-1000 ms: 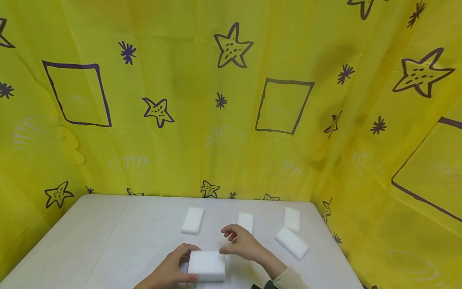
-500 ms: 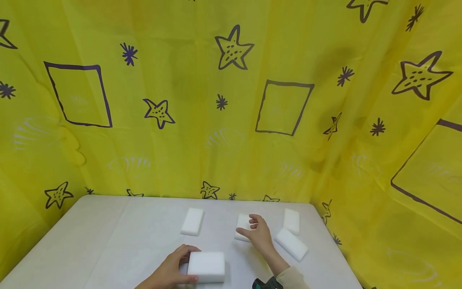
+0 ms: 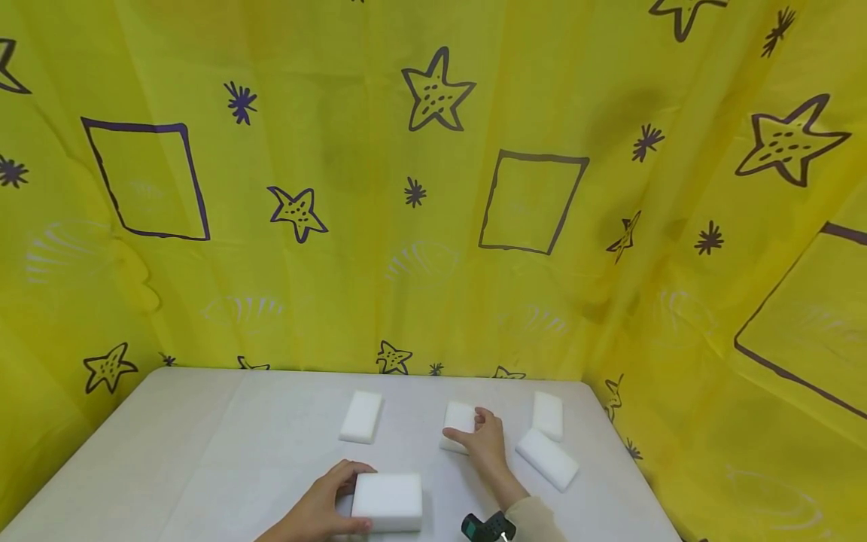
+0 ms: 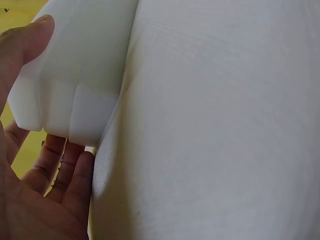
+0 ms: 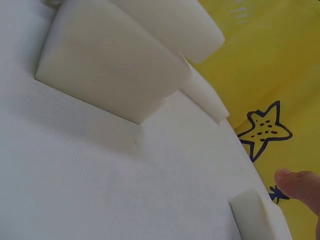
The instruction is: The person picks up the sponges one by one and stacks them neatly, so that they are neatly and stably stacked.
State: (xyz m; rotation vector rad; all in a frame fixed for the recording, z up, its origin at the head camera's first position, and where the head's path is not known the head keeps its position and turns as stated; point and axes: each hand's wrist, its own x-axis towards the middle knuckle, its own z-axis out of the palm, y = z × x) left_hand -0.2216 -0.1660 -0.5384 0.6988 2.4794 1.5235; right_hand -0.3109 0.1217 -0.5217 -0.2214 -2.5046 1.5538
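White block stack (image 3: 387, 497) ×1, three layers showing, on table (image 3: 223, 436) | left hand (image 3: 318, 503): thumb and fingers gripping stack | loose blocks (image 3: 362, 417) ×4: one beyond stack, two adjacent at right, middle block (image 3: 459, 416) at right hand (image 3: 485, 443) | right thumb, fingers astride it; pinching: cannot tell

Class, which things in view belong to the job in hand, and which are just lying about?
In the job:
left hand, holding the stacked white blocks
right hand, at the middle block

Apparently lying about:
leftmost loose block
far right block
slanted right block
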